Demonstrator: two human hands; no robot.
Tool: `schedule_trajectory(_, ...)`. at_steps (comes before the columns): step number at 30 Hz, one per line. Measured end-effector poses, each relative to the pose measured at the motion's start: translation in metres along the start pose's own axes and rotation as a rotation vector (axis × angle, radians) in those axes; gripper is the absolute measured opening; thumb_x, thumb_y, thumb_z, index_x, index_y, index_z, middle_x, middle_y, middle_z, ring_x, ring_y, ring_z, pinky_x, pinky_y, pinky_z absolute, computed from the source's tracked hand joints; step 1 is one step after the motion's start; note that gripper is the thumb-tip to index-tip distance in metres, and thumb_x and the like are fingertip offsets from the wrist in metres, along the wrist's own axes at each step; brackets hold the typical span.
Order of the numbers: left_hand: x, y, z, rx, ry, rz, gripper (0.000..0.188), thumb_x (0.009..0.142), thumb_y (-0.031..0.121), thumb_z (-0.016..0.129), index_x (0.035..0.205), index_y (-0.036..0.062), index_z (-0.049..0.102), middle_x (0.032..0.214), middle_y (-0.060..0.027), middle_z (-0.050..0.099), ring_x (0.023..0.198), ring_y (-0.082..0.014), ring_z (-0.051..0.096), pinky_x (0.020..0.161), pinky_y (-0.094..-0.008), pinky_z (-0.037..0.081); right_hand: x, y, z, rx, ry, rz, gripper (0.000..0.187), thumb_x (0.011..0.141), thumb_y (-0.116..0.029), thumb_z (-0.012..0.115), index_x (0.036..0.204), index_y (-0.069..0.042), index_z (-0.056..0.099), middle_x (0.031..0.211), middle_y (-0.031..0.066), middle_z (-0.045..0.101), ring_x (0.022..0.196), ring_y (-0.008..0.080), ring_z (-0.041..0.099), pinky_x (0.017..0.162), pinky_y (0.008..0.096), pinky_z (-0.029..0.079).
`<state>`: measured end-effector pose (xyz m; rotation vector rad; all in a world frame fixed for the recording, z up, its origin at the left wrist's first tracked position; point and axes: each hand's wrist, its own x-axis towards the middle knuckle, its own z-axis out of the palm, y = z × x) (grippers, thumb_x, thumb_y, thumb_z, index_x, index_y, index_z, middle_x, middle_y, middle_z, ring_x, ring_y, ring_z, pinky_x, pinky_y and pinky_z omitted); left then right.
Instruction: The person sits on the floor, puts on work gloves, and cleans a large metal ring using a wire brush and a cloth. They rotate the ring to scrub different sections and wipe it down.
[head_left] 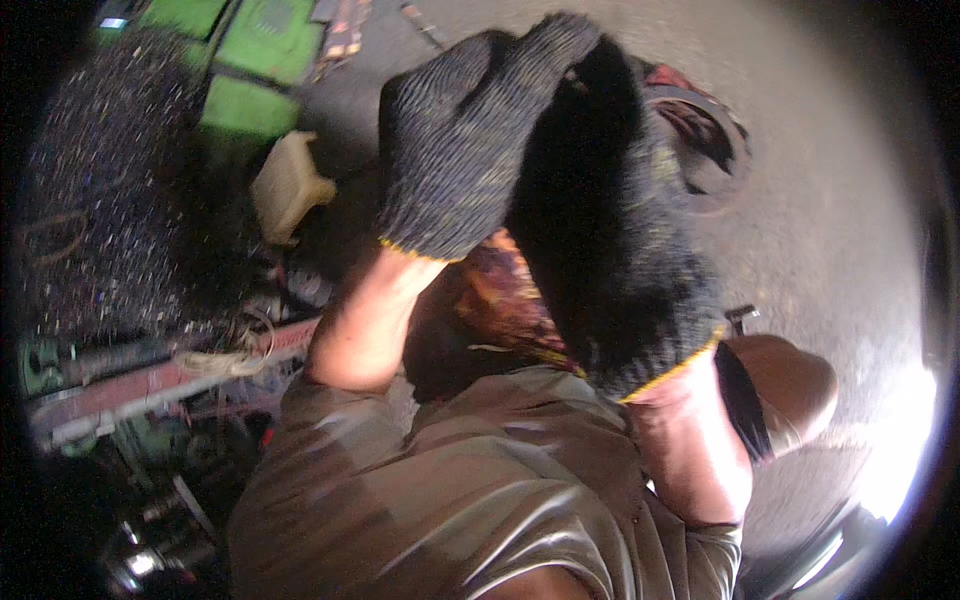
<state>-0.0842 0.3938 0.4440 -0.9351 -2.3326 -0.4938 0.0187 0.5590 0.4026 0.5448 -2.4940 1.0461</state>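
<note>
Both my hands are raised close together, in dark grey knitted gloves with yellow-edged cuffs. My left hand (455, 140) has bent fingers, with one stretch of glove reaching up to the right and meeting the other glove near the top. My right hand (625, 240) is mostly in deep shadow, so its fingers are hard to make out. Whatever may be pinched where the gloves meet is hidden. Beneath them, a patterned orange and dark cloth (510, 290) shows between my wrists.
A heap of dark, glinting shavings (120, 180) lies left, near green panels (265, 40) and a beige plastic stool (290, 185). Below it run a reddish metal beam (110, 400) and coiled cord (225, 358). A ring-shaped object (735, 150) rests on the floor beyond my right hand.
</note>
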Motion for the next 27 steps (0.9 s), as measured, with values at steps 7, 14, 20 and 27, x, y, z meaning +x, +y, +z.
schedule_trajectory(7, -0.017, -0.039, -0.021, -0.281, 0.158, -0.472, 0.033, 0.096, 0.011, 0.062, 0.128, 0.0099, 0.07, 0.099, -0.0122, 0.072, 0.085, -0.0268, 0.069, 0.079, -0.0385, 0.056, 0.015, -0.016, 0.023, 0.277, -0.183, 0.236, 0.047, 0.098, -0.016, 0.06, 0.143, -0.002, 0.056, 0.141, 0.0239, 0.057, 0.134, 0.0372, 0.054, 0.117, 0.0439, 0.039)
schedule_trajectory(14, -0.04, -0.114, -0.004, 0.352, -0.01, -0.192, 0.038, 0.097, 0.016, 0.059, 0.134, 0.0124, 0.065, 0.111, -0.0146, 0.073, 0.092, -0.0313, 0.071, 0.086, -0.0421, 0.056, 0.0, -0.029, 0.013, 0.34, -0.305, 0.289, 0.043, 0.099, -0.018, 0.063, 0.139, -0.003, 0.061, 0.135, 0.0216, 0.063, 0.13, 0.0341, 0.057, 0.116, 0.0429, 0.04)
schedule_trajectory(20, -0.058, -0.18, -0.072, 0.858, -0.115, -0.605, 0.044, 0.103, 0.023, 0.054, 0.145, 0.012, 0.058, 0.126, -0.0133, 0.071, 0.109, -0.0333, 0.07, 0.096, -0.041, 0.054, -0.017, -0.029, -0.034, 1.155, -0.187, 1.083, 0.038, 0.101, -0.021, 0.066, 0.131, 0.002, 0.066, 0.124, 0.0135, 0.071, 0.119, 0.0244, 0.065, 0.108, 0.0388, 0.047)
schedule_trajectory(27, -0.086, -0.176, -0.09, -0.121, 0.31, -1.025, 0.039, 0.109, 0.032, 0.05, 0.133, 0.0033, 0.063, 0.093, -0.0096, 0.074, 0.084, -0.0217, 0.073, 0.076, -0.0353, 0.057, -0.066, -0.026, -0.202, 0.834, 0.903, 0.781, 0.093, 0.101, -0.076, 0.022, 0.167, -0.012, 0.014, 0.171, 0.0203, 0.023, 0.158, 0.0413, 0.02, 0.13, 0.0511, 0.008)
